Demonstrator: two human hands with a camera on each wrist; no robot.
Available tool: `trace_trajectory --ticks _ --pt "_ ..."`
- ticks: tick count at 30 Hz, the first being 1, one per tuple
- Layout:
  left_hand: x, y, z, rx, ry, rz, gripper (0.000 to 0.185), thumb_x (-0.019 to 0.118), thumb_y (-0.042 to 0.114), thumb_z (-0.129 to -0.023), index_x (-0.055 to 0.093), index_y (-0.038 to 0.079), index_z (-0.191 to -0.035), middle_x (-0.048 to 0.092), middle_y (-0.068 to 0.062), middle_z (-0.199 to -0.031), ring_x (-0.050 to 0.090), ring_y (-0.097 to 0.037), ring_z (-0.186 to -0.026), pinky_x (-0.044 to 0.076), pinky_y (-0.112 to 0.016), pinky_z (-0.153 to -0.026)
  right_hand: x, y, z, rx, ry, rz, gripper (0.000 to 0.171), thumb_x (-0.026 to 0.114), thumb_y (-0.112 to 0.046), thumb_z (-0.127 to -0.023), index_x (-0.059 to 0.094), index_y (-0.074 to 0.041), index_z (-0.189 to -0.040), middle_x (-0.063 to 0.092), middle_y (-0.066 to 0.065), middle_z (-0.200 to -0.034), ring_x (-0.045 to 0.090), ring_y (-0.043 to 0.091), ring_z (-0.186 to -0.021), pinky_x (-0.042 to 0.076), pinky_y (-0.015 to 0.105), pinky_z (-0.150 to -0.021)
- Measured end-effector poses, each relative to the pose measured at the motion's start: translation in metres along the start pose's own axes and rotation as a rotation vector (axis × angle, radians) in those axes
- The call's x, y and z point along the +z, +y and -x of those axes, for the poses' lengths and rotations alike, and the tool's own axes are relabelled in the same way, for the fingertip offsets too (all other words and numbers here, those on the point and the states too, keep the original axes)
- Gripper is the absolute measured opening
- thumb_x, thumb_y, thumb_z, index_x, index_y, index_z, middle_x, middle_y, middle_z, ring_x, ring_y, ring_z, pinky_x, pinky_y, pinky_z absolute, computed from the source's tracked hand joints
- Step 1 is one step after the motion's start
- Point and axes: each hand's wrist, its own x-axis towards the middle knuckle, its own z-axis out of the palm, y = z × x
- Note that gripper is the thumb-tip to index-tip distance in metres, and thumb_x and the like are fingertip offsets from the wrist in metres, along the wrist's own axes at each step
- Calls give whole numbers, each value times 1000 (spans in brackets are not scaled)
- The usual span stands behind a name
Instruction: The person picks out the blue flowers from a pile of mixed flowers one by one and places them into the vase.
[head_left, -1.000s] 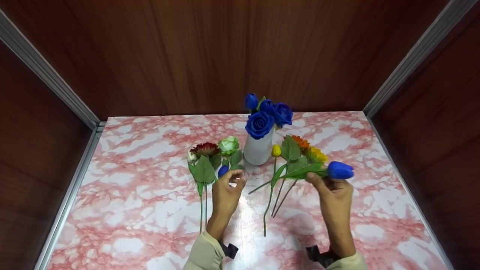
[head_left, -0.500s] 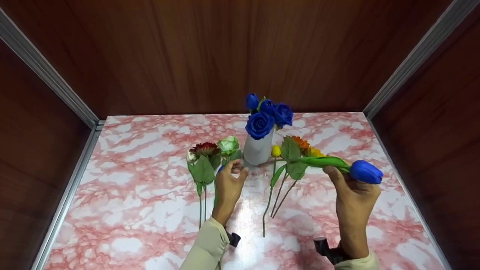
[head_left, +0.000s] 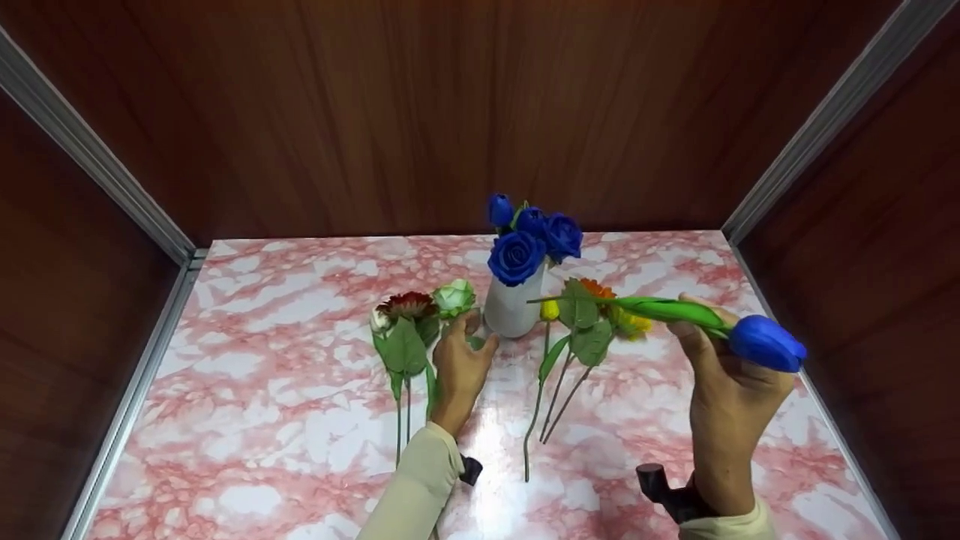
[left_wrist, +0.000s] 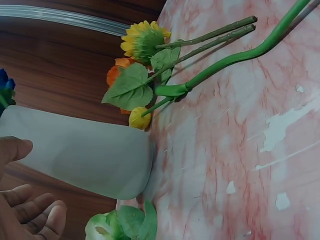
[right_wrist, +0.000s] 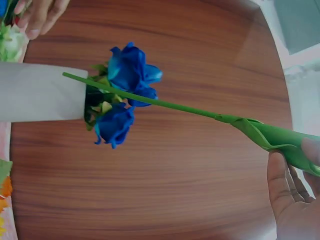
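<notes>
The right hand (head_left: 731, 405) is raised over the right side of the counter (head_left: 247, 360), fingers curled round the leafy stem of a blue tulip (head_left: 765, 343). Its bloom points toward the right wall; the bare stem end reaches left, level, near the mouth of the vase (head_left: 513, 307). In the right wrist view the stem tip lies across the vase rim in front of the blue roses (head_left: 529, 241).

The left hand (head_left: 459, 365) sits just left of the vase with relaxed, spread fingers, holding nothing; whether it touches the vase cannot be told.

Left of that hand lie a green rose (head_left: 454, 297) and a dark red flower (head_left: 409, 305); right of the vase lie a yellow bud (head_left: 550, 310), orange flower (head_left: 598, 288) and sunflower (head_left: 634, 323). The near counter and both side edges are bare marble
</notes>
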Motion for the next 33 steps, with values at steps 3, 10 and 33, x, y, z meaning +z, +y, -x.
trace_trajectory --ticks 3,10,33 --pt "5 -1 -3 6 -14 -21 42 77 17 -77 66 7 -117 69 -9 -108 64 -24 -100 48 -41 -86 4 -2 -3 -12 24 16 19 59 30 -75 54 31 -93 67 31 -90 69 34 -84 54 35 -79" --pt "16 -3 -11 47 -62 15 47 77 11 -78 61 -2 -121 65 -20 -114 61 -35 -106 48 -46 -88 14 -8 -9 -49 30 -10 18 60 28 -76 51 33 -91 66 34 -90 69 36 -83 53 37 -80" --pt "43 -5 -27 53 -66 -24 66 74 28 -85 45 6 -141 58 -15 -130 56 -32 -117 43 -48 -96 26 -3 -15 -69 7 65 22 62 25 -76 55 31 -97 64 35 -97 67 35 -90 51 36 -87"
